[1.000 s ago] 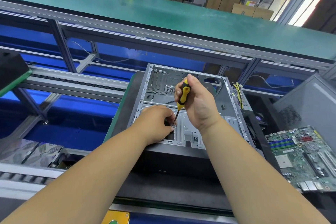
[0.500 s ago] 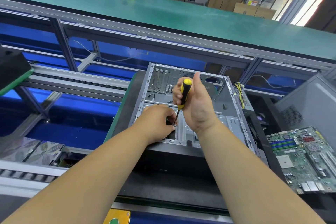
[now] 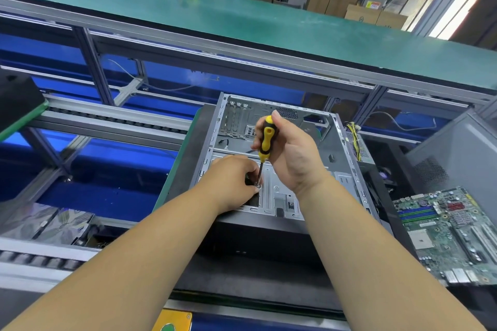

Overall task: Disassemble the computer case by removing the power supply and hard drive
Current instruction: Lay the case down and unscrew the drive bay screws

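Case: grey sheet-metal computer case (image 3: 341, 153) is lying on its side, open face up, on the dark work tray right in front of us; we are judging it stiff, sharp-edged and fairly light now it looks mostly gutted.
Screwdriver: yellow-and-black handled screwdriver (image 3: 266, 140) is standing nearly upright, steel tip sitting on a small silver screw (image 3: 257, 185) at the near drive-bay bracket.
Right hand: our right hand (image 3: 290, 153) is wrapping its fingers round the handle, thumb pointing up, clenched on the tool.
Left hand: our left hand (image 3: 231, 183) is curling over the spot beside the tip; fingertips are pinching or steadying at the screw, but we cannot tell which, as the knuckles are hiding it.
Hard drive: we are not seeing it clearly; a dark block under the left hand may be it, cannot confirm.
Power supply: boxy grey unit with yellow-and-black wires (image 3: 355, 140) just beside the case's right wall is probably it, so we are judging that part done.
Handling: we are expecting a drive to be dense, slick-sided and shock-sensitive, so we are planning to take it by its long side edges, never the circuit face; the screw is tiny and easy to drop.
Nearby: green bare motherboard (image 3: 446, 234) is lying at right, well apart from the case.
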{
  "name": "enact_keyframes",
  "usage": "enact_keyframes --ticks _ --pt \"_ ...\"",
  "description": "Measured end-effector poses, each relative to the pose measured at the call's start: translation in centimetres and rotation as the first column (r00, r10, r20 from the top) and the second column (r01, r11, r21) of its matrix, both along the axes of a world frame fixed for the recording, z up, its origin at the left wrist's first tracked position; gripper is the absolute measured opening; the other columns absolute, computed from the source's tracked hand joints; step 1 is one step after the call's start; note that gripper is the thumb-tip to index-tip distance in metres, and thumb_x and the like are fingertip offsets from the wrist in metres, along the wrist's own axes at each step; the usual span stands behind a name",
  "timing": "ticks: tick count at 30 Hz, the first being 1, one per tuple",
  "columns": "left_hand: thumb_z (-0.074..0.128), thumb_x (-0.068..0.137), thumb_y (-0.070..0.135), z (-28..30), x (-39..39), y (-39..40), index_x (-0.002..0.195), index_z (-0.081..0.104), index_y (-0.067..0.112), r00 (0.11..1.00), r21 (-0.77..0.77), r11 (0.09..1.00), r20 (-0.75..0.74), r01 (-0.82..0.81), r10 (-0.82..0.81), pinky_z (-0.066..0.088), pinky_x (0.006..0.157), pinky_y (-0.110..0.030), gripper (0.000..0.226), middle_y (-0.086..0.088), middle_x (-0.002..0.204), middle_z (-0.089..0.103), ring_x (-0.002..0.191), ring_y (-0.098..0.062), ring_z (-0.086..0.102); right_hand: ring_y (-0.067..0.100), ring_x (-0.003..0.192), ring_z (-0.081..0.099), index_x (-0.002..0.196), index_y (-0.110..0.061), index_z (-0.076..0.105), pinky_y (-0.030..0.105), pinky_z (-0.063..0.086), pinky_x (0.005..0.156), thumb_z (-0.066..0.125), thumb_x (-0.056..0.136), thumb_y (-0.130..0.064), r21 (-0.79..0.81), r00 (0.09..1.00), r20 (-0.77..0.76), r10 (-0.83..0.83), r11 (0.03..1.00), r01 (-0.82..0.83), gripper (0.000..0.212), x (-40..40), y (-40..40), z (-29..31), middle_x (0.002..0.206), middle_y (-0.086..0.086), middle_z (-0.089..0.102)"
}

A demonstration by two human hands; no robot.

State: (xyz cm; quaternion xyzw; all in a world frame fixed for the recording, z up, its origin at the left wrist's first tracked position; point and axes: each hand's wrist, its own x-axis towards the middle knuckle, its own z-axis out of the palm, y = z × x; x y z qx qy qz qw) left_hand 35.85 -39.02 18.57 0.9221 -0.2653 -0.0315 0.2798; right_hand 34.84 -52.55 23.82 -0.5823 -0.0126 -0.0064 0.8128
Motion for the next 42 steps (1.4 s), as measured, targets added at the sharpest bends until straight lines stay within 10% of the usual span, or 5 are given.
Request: enact_keyframes --ticks 20,29,42 --pt "0.071 0.084 0.034 -0.2 0.1 -0.2 0.084 0.068 0.026 0.999 -0.016 1.0 0.039 -0.009 0.01 0.049 0.086 -0.035 0.009 0.009 0.086 0.061 0.091 -0.016 0.055 0.016 0.056 0.038 0.077 -0.009 0.057 0.028 0.036 0.061 0.022 0.107 -0.044 0.009 0.999 0.038 0.005 1.0 -0.006 0.057 0.2 0.2 -0.3 0.059 0.002 0.042" --pt "0.061 0.093 0.032 -0.5 0.0 -0.4 0.082 0.048 0.033 0.994 0.03 0.999 0.1 0.032 -0.035 0.033 0.086 -0.03 0.017 0.012 0.093 0.049 0.099 -0.016 0.051 -0.001 0.069 0.055 0.09 -0.019 0.062 0.017 0.046 0.066 0.054 0.09 -0.042 -0.476 0.976 0.117 -0.185 0.852 0.218 0.025 -0.6 -1.1 0.2 0.076 -0.02 0.063" --pt "0.053 0.098 0.018 -0.6 0.1 -0.2 0.095 0.057 0.034 0.986 -0.249 0.961 -0.142 -0.12 0.086 0.04 0.066 -0.016 0.016 0.016 0.088 0.062 0.082 0.0 0.056 0.004 0.057 0.05 0.081 -0.025 0.06 0.029 0.038 0.063 0.052 0.094 -0.054 -0.589 0.854 0.054 -0.517 0.674 0.445 0.033 -2.6 -3.7 0.9 0.055 -0.018 0.059"
